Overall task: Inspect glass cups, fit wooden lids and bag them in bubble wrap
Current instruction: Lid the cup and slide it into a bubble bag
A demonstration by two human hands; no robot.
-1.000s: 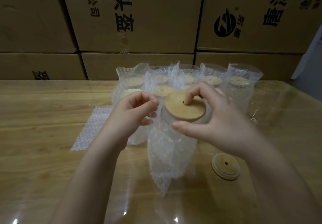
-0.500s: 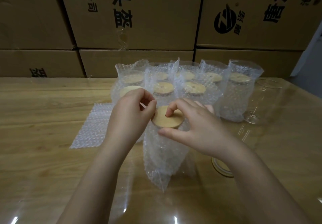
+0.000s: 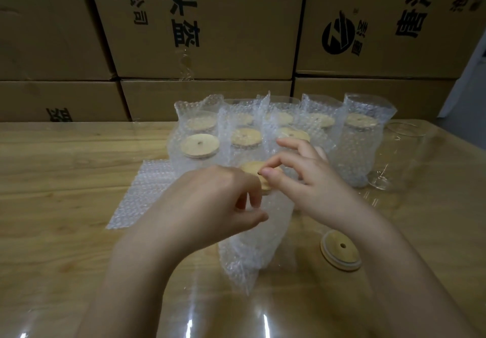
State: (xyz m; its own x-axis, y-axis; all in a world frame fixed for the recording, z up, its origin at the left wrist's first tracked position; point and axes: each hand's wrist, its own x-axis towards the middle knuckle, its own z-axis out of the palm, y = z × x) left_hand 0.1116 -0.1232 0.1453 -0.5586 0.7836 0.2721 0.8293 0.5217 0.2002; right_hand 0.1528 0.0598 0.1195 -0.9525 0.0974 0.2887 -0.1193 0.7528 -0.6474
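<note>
Centre frame: round wooden lid point(image 3: 253, 170) caps a glass cup hidden inside the upright clear bubble-wrap bag point(image 3: 252, 245). Right hand point(image 3: 310, 180) pinches the lid rim. Left hand point(image 3: 210, 201) is curled at the bag mouth, apparently gripping film (blurred). Glass fragile, wrap soft and slippery: hold the body through the bag. Bagged cups point(image 3: 363, 148) crowd just behind; spare wooden lid point(image 3: 340, 253) lower right

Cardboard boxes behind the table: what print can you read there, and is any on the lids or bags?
"头盔": large black print, middle brown cardboard box.
"限公司": smaller black print, same box, start cut off.
Right brown cardboard box: round black logo; big tilted characters, lower maybe "售"; rest unreadable.
Lower left brown box: cut-off character, unreadable.
Round wooden lids, clear bubble-wrap bags: none.
</note>
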